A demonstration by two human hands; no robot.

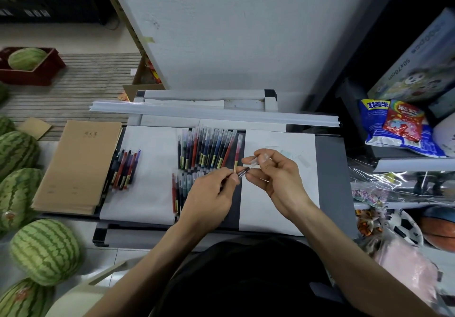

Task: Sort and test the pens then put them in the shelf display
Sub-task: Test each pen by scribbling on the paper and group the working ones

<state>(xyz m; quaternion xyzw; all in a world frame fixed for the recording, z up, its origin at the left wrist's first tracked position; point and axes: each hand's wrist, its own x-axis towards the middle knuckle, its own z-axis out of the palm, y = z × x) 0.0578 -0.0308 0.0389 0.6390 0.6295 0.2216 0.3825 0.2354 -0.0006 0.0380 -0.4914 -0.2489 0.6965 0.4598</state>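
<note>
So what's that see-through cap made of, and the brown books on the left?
The cap, pinched by the right hand just off the pen in the left hand, looks like clear, slightly frosted plastic: you can see through it. The brown books look like matte kraft paper or thin card: dull tan covers, no shine, thin stacked edges.

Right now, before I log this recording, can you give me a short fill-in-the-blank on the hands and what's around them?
1. The clear plastic cap pinched by the right hand is ____ the dark pen gripped by the left hand.
2. The stack of brown paper notebooks lies to the ____ of the rows of coloured pens.
3. The far striped green watermelon sits in a ____ crate.

Missing words: off; left; red.
</note>
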